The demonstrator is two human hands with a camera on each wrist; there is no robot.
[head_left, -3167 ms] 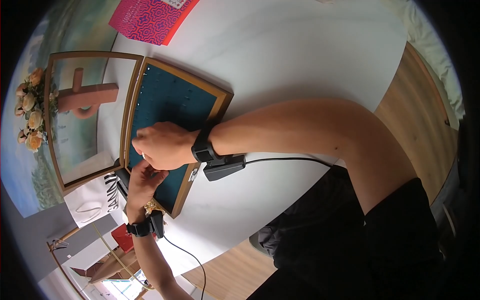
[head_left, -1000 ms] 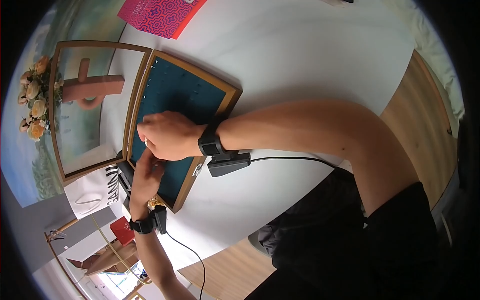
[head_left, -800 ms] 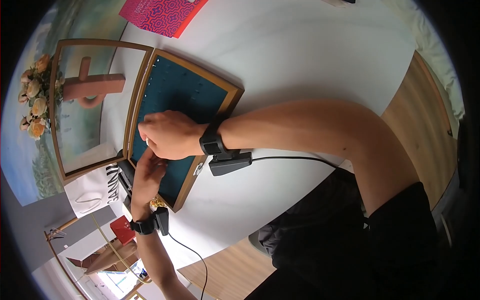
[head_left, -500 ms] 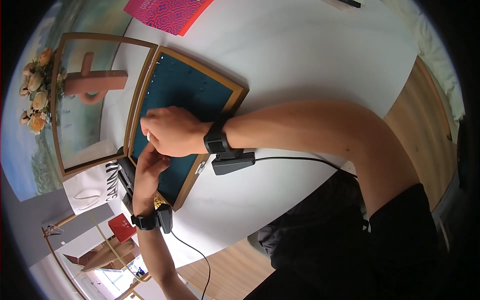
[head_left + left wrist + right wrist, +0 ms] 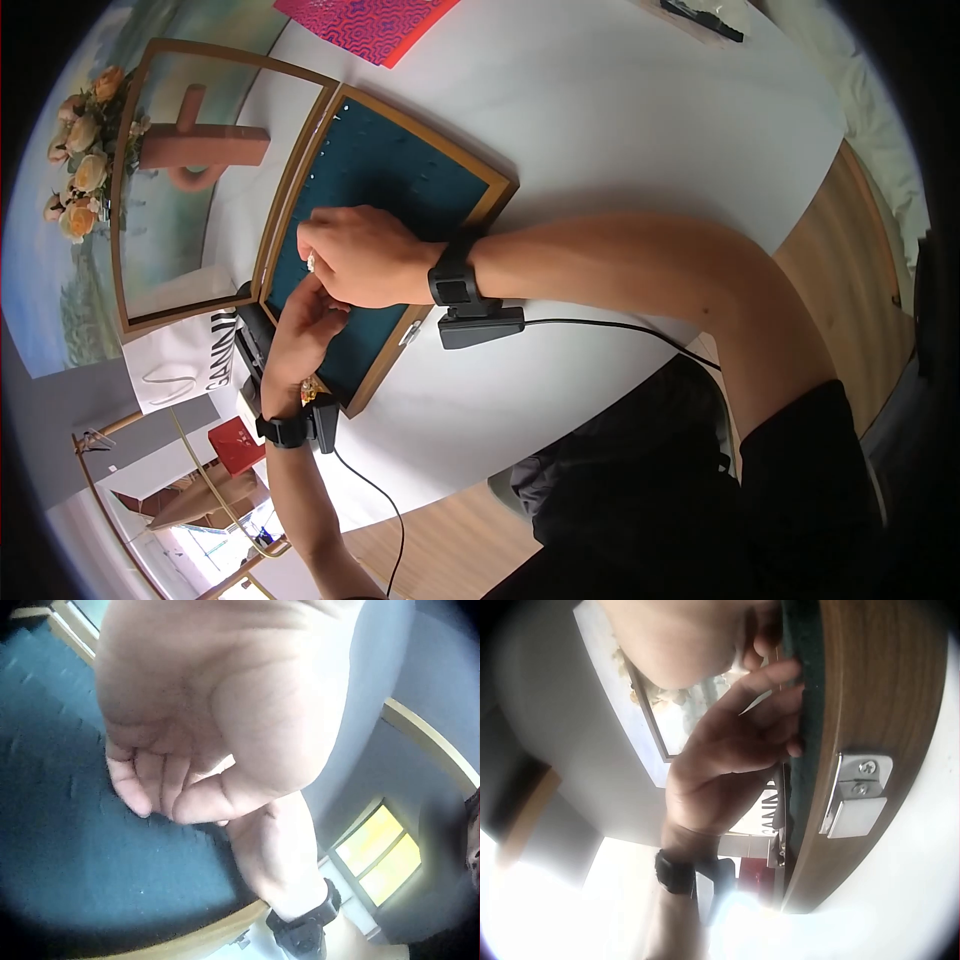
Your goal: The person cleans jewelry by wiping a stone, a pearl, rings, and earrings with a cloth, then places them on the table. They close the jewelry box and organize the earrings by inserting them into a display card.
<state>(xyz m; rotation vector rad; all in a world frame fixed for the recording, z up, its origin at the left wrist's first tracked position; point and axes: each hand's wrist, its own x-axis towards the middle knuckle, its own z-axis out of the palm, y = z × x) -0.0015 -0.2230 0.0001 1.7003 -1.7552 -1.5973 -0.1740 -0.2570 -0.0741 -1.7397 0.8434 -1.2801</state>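
A shallow wooden display case point(image 5: 505, 195) lies on the table, its teal slitted lining point(image 5: 400, 150) facing up and its glass lid point(image 5: 140, 180) raised. Several tiny white studs point(image 5: 312, 176) run along the lining beside the hinge. Over the lining, my right hand point(image 5: 370, 255) is bent with fingertips down; a white ring point(image 5: 311, 262) is on one finger. I cannot tell whether those fingertips pinch something. Close against it is my left hand point(image 5: 308, 325), fingers mostly straight and tips at the lining. In the left wrist view its palm point(image 5: 225, 682) covers much of the lining.
The case's metal latch point(image 5: 859, 796) is on the near side. Around the case are a lettered white bag point(image 5: 185, 360), a patterned pink box point(image 5: 370, 25), flowers point(image 5: 85, 165) and a pinkish-brown ornament point(image 5: 205, 145) behind the glass. A black slim object point(image 5: 705, 18) lies across the table.
The head view has shifted, so case and hands appear farther right and higher. Both hands stay close together over the lining. More of the black slim object shows at the top right.
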